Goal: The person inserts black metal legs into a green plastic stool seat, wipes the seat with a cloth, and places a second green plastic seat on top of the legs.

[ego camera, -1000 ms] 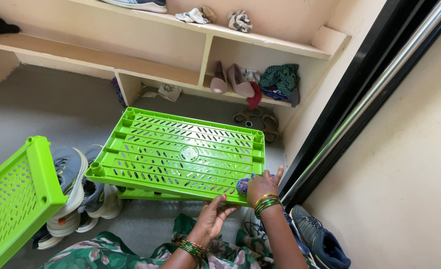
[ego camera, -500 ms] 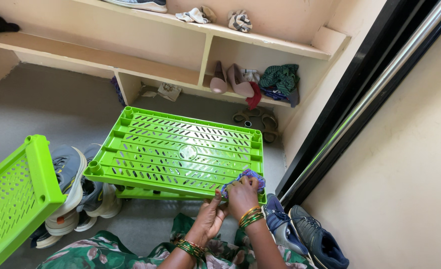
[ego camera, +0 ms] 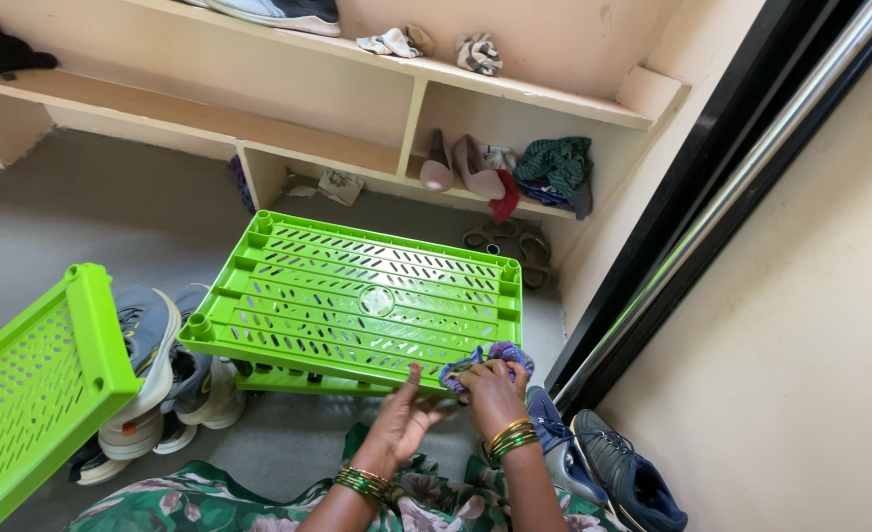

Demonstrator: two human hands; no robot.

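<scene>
Right hand (ego camera: 493,394): fingers closed around a bunched blue-and-purple cloth (ego camera: 485,360), pressing it onto the near right corner of the green slotted shelf panel (ego camera: 357,296)
Left hand (ego camera: 404,419): fingers apart and stretched flat, tips touching the panel's near edge, gripping nothing
Shelf panel: lies tilted on the grey floor (ego camera: 111,212), its near edge propped on a second green piece underneath, in front of the built-in wall shelves (ego camera: 288,148)
Slip risk: the panel rests on an uneven support, so a hard push with the cloth could likely rock it or slide it away from the open left hand
Snag risk: the cloth is loose and the panel is full of slots and corner sockets; a fold could catch in one and drag
Crowding: grey sneakers (ego camera: 145,345) sit just beside the panel's left end and dark blue shoes (ego camera: 603,463) lie near the right wrist, so a shifted panel may knock into them
Other rack part (ego camera: 32,384): stands tilted at far left against the sneakers and might tip if they are bumped
</scene>
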